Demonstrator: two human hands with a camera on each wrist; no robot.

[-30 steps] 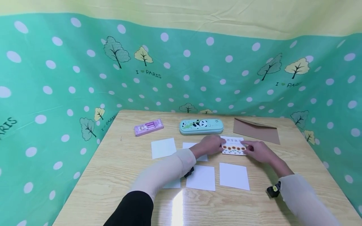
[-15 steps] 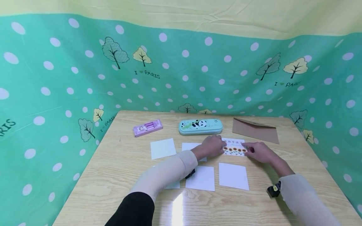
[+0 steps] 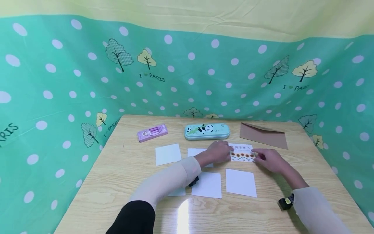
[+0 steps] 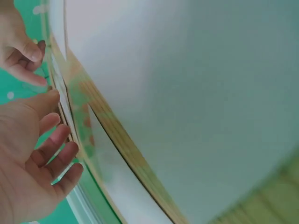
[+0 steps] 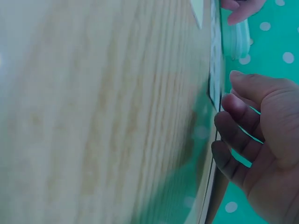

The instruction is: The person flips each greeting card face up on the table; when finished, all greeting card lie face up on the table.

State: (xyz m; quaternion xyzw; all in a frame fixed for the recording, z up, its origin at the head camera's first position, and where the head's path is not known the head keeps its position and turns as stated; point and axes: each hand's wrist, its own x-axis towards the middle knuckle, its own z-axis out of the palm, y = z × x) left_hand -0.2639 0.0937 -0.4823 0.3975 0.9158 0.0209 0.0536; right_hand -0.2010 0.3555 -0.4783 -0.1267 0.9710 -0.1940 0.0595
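both hands are on one small card with orange flowers [image 3: 242, 153], which lies flat on the bench [image 3: 122, 182] between them. the left hand [image 3: 219, 151] touches the card's left end with its fingers a little bent, and the right hand [image 3: 269, 160] is at the card's right end. it looks like the fingertips pinch or press the card's edges, maybe to keep it from sliding, but i cannot tell for sure if they hold it or just touch it. in the left wrist view the left hand's fingers [image 4: 56, 154] lie loose and a bit spread next to the card's edge. just near the hands, on the person's side, lie two white papers [image 3: 223, 183] side by side, and more white papers [image 3: 168, 153] lie to the left of the left hand. past the hands is a light green pencil case with a panda [image 3: 206, 131]. a pink box [image 3: 152, 132] is further left of it, and a brown envelope [image 3: 263, 135] is past the right hand. the bench is pale wood. around it hangs a green cloth with white dots and little trees [image 3: 175, 74], with a yellow strip on top.
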